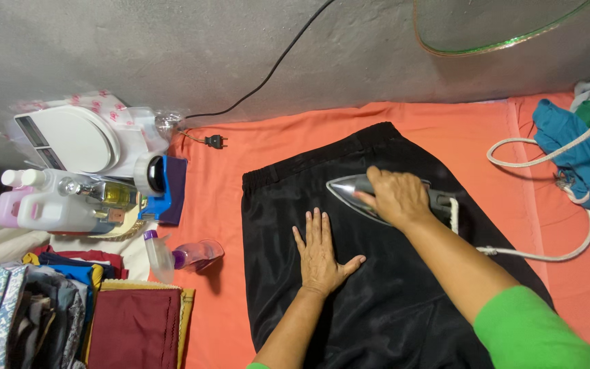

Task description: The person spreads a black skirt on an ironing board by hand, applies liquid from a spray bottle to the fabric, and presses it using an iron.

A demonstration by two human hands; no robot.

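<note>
A black garment (349, 301) lies spread flat on an orange cloth (459, 123) on the floor. My right hand (397, 197) grips the handle of a grey clothes iron (349, 188) whose pointed tip faces left on the garment's upper part. My left hand (320, 251) rests palm down on the fabric just below the iron, fingers spread. The iron's white braided cord (548, 256) loops off to the right.
At left are a spray bottle (172, 256), plastic bottles (49, 205), a white kitchen scale (69, 140) and stacked folded clothes (131, 328). A black cable with plug (214, 141) lies at the wall. Blue clothing (582, 157) sits at right, a fan base (493, 27) above.
</note>
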